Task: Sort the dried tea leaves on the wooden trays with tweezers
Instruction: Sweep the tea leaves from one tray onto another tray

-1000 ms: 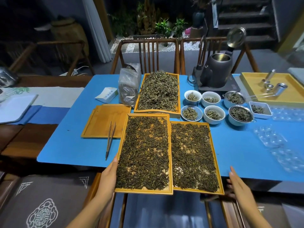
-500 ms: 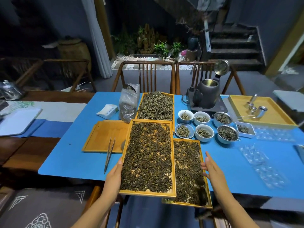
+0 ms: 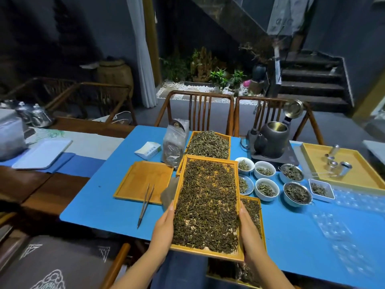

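While both hands clasp its long sides, the tea tray (image 3: 208, 205) hangs above the bench (image 3: 100, 205). Left grip (image 3: 164, 228) and right grip (image 3: 249, 232) each hold an edge, fingers hidden beneath. Tweezers (image 3: 146, 202) lie just left.

We find almost nothing that can be read. The small white box (image 3: 148, 150) on the blue table (image 3: 100, 197) carries a line of green print on its side, too small and blurred for us to make out. The pale hanging cloth (image 3: 289, 14) at the top right shows faint dark marks, which we cannot read as letters either.
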Available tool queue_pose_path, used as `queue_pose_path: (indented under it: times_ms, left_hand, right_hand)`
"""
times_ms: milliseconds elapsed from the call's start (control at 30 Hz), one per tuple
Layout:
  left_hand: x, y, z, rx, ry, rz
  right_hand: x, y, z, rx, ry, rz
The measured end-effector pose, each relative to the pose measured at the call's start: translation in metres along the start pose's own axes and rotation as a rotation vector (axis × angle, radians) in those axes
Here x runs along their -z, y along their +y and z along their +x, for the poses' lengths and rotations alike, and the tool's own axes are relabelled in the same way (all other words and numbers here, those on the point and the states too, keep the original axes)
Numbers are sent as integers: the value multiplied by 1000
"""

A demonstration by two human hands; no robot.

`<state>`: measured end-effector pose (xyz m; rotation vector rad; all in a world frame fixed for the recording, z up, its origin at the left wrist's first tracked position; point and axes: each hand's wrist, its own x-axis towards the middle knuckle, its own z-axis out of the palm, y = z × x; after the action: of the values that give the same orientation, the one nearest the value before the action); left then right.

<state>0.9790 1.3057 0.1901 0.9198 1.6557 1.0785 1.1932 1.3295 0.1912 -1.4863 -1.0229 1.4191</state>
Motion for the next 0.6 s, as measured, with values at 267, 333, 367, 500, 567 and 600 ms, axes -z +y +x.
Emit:
queue_pose_path:
  times_ms: [267,333,367,500,567,600]
  left_hand:
    - [11,5,13,75,32,37]
    - [18,6,22,109,29,36]
    - [21,6,27,124,29,28]
    - [41,10,53,187,55,-29]
    - [54,10,69,191,23,-72]
    - [62,11,78,207,2,-99]
  right_hand:
    - [-17,-9,23,100,35,-159]
    - [-26,-12,30,110,35,-174]
    - [-31,-13,34,112,35,-192]
    - [-53,-17,53,109,43,-223]
    - [-63,-18,64,98,45,-212]
    - [-68,-18,69,86,45,-202]
